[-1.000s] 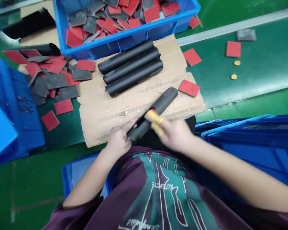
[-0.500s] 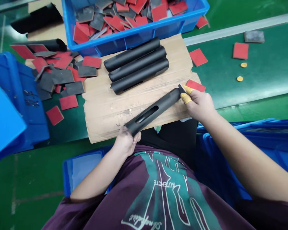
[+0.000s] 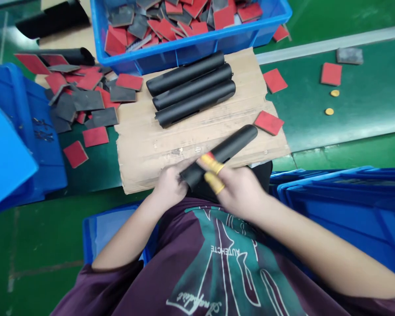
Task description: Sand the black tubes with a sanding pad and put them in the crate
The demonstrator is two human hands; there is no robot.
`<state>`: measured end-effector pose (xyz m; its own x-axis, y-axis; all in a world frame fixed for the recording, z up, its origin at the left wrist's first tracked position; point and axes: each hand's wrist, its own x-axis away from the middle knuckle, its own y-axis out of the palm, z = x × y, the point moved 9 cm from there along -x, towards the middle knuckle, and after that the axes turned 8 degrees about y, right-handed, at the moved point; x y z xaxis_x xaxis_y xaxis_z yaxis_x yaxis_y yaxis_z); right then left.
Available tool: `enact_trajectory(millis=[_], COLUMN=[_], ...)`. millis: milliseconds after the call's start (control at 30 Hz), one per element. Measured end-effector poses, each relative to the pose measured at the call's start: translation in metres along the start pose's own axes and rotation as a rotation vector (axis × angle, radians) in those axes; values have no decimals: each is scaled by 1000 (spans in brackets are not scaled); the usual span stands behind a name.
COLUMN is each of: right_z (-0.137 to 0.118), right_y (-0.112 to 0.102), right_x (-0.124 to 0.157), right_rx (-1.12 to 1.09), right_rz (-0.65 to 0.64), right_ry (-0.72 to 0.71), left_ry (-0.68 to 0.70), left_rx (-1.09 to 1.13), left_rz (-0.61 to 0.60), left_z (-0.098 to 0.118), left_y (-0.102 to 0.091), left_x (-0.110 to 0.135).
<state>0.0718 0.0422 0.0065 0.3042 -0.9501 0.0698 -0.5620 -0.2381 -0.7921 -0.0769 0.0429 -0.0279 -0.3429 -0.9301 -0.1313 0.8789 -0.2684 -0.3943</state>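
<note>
A black tube (image 3: 232, 147) lies slanted over the near edge of a cardboard sheet (image 3: 145, 145). My left hand (image 3: 167, 186) grips its near end. My right hand (image 3: 235, 186), with yellow finger cots, presses a small red piece against the tube close to that end. Three more black tubes (image 3: 192, 90) lie side by side at the back of the cardboard. A red pad (image 3: 269, 122) rests on the cardboard's right corner.
A blue bin (image 3: 197, 44) of red and grey pads stands behind the cardboard. Loose pads (image 3: 85, 103) are heaped at left beside a blue crate (image 3: 23, 131). Blue crates (image 3: 342, 193) sit at right. Stray pads and two yellow discs (image 3: 329, 111) lie on the green belt.
My right hand left the tube's far end and came back to the near end with a red piece. The tube has turned, so its slot no longer shows.
</note>
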Motion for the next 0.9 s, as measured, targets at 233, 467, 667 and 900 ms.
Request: enact_trajectory(millis=[233, 467, 667, 900], right_z=[56, -3, 107, 96], right_y=[-33, 11, -49, -43], right_x=[-18, 11, -23, -20], right_rx=[13, 116, -19, -92], right_rz=[219, -21, 341, 323], right_ry=[197, -21, 318, 286], left_ry=[204, 183, 21, -359], left_rx=[-479, -639, -105, 439], left_rz=[-149, -191, 84, 251], left_z=[17, 13, 1, -22], left_y=[2, -2, -9, 23], left_x=[5, 4, 12, 25])
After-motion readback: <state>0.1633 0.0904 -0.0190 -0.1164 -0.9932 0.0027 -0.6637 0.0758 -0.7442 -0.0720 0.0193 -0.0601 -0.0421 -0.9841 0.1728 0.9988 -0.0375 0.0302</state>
